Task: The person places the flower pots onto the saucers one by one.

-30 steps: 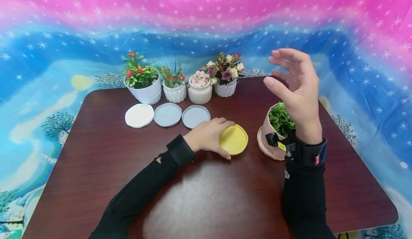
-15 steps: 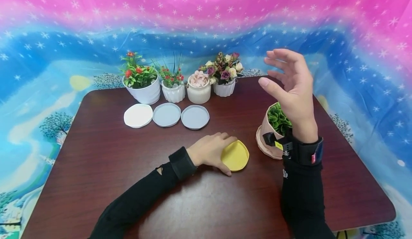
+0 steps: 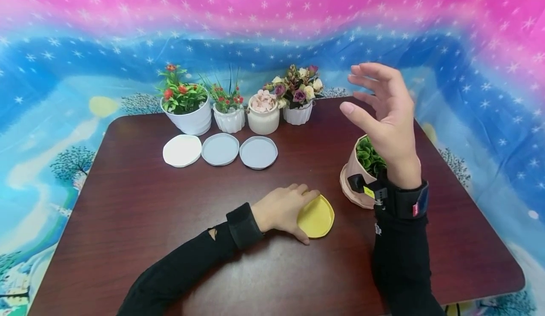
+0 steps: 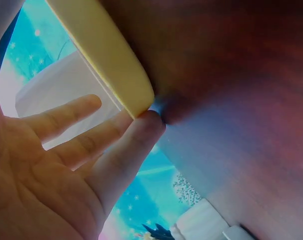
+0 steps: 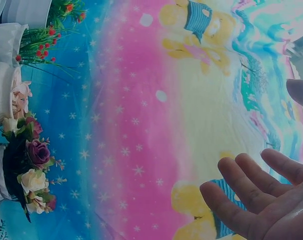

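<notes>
My left hand (image 3: 289, 209) lies on the brown table (image 3: 127, 202) with its fingers and thumb against the left rim of a yellow saucer (image 3: 317, 217). In the left wrist view the fingers (image 4: 91, 145) are straight and one fingertip touches the saucer's rim (image 4: 109, 57). My right hand (image 3: 359, 93) is raised off the table, open, with its fingers spread and nothing in it (image 5: 256, 205). Just below its wrist stands a pink pot (image 3: 354, 171) with a green plant (image 3: 368, 157).
Four flower pots line the table's far edge: red flowers (image 3: 187, 112), a ribbed white pot (image 3: 230, 119), a cream pot (image 3: 264, 119), and roses (image 3: 298, 112). In front lie a white saucer (image 3: 182, 150) and two grey saucers (image 3: 220, 149) (image 3: 258, 153).
My left hand has slid the yellow saucer toward me and slightly right. The right hand stays raised, almost still.
</notes>
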`<action>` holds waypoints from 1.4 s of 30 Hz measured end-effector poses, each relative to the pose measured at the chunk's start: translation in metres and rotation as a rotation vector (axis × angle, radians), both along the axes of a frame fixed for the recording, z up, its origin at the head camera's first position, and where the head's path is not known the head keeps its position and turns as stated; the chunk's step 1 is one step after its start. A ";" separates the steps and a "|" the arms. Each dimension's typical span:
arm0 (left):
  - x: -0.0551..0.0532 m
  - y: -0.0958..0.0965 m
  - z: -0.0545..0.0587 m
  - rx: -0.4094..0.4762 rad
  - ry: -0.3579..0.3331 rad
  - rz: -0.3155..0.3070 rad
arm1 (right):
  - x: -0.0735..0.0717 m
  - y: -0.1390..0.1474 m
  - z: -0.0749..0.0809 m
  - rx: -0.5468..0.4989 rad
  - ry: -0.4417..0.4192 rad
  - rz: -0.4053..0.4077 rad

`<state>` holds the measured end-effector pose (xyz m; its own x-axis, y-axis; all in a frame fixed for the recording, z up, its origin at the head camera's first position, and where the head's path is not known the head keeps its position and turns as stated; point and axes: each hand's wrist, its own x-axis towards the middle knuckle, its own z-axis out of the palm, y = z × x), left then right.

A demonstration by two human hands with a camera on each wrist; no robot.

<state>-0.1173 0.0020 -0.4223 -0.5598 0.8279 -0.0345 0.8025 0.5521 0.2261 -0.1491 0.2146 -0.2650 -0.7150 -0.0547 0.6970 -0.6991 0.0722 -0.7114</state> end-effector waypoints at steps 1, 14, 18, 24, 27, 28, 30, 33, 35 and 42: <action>0.001 0.000 0.000 -0.001 0.006 0.004 | 0.000 -0.001 0.001 0.000 -0.002 0.000; 0.003 -0.005 0.003 -0.084 -0.089 0.068 | -0.010 -0.007 -0.008 0.062 -0.044 -0.051; -0.003 -0.008 0.001 -0.108 -0.152 0.054 | -0.030 -0.023 -0.021 0.123 -0.192 -0.144; -0.011 -0.010 0.001 -0.091 -0.196 0.045 | -0.089 -0.034 -0.038 0.317 -0.409 -0.343; -0.012 -0.013 0.002 -0.092 -0.201 0.039 | -0.113 -0.038 -0.046 0.495 -0.545 -0.407; -0.012 -0.014 0.002 -0.095 -0.201 0.039 | -0.119 -0.041 -0.049 0.560 -0.601 -0.408; -0.011 -0.016 0.002 -0.096 -0.199 0.041 | -0.129 -0.048 -0.054 0.666 -0.731 -0.386; -0.011 -0.018 0.002 -0.090 -0.206 0.043 | -0.138 -0.058 -0.060 0.784 -0.909 -0.337; -0.012 -0.019 0.002 -0.084 -0.208 0.045 | -0.143 -0.062 -0.064 0.810 -0.993 -0.317; -0.012 -0.020 0.002 -0.071 -0.202 0.037 | -0.159 -0.065 -0.094 0.788 -1.099 -0.338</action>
<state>-0.1289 -0.0178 -0.4208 -0.5655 0.7984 -0.2065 0.7239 0.6006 0.3396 -0.3082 0.1494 -0.3592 -0.9267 0.1178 -0.3569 0.3164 0.7573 -0.5714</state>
